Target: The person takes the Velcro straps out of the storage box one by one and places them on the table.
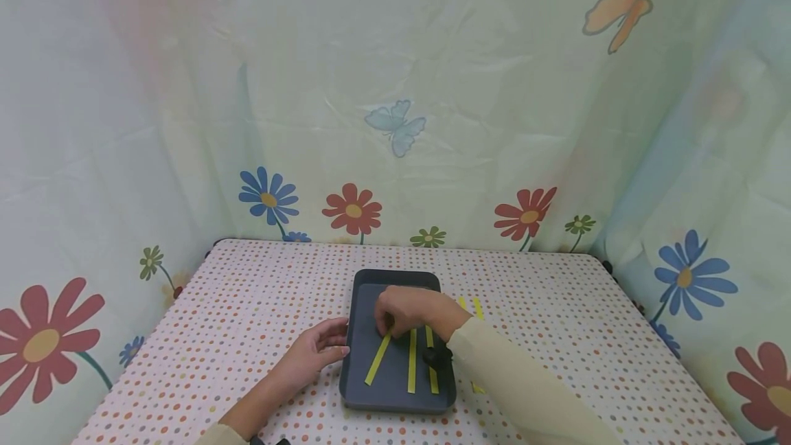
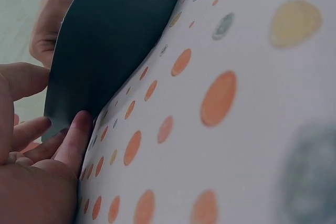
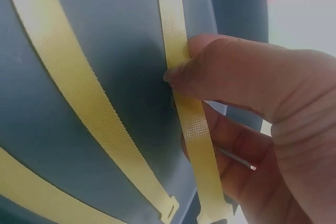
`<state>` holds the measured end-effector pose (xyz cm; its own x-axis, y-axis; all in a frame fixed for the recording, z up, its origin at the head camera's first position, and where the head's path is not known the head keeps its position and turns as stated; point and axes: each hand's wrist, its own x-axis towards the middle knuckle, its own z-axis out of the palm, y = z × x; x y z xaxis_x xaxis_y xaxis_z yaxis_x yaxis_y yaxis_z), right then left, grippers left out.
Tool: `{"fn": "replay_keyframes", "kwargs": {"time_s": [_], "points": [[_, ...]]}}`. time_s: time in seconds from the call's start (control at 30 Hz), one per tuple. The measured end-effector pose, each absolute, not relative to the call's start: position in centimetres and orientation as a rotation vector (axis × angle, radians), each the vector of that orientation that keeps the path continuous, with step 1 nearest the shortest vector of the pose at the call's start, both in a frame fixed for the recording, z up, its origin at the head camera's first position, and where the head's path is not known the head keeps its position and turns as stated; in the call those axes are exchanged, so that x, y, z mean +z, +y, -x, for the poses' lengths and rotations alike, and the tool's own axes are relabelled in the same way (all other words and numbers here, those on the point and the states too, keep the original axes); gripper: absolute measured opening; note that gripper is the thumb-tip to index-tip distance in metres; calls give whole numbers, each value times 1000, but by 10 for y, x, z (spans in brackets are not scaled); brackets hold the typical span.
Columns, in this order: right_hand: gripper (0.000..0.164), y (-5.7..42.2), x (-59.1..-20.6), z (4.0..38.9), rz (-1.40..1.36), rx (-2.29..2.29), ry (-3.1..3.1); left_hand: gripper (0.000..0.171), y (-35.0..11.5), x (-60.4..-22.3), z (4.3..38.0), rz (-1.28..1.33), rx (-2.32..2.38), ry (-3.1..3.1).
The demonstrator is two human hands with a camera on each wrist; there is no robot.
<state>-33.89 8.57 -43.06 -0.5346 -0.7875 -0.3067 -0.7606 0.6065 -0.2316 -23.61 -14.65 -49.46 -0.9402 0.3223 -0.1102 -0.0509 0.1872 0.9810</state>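
A dark grey rectangular tray [image 1: 392, 398] lies on the table in front of me. My right hand [image 1: 409, 309] is over it, pinching a yellow strap [image 3: 198, 135] between thumb and fingers; this strap slants across the tray's left part. In the right wrist view its end widens near the tray wall. Two more yellow straps lie in the tray: a middle strap [image 1: 412, 366] with a slotted end, and a right-hand strap [image 1: 433, 371]. At the tray's left side is my left hand [image 1: 314, 350], its relaxed fingertips [image 2: 80, 121] against the outer wall.
Right of the tray, more yellow straps [image 1: 478, 307] lie on the table, partly hidden under my right forearm. A dotted cloth [image 1: 272, 294] covers the table. Behind it hangs a curtain [image 1: 469, 156] printed with flowers and butterflies.
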Motion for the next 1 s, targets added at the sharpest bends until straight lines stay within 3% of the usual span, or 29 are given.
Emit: {"fn": "replay_keyframes", "kwargs": {"time_s": [1.0], "points": [[19, 94, -420, 342, 1177, -243, 2506, 64, -148, -497, 238, -290, 1840, 2150]]}}
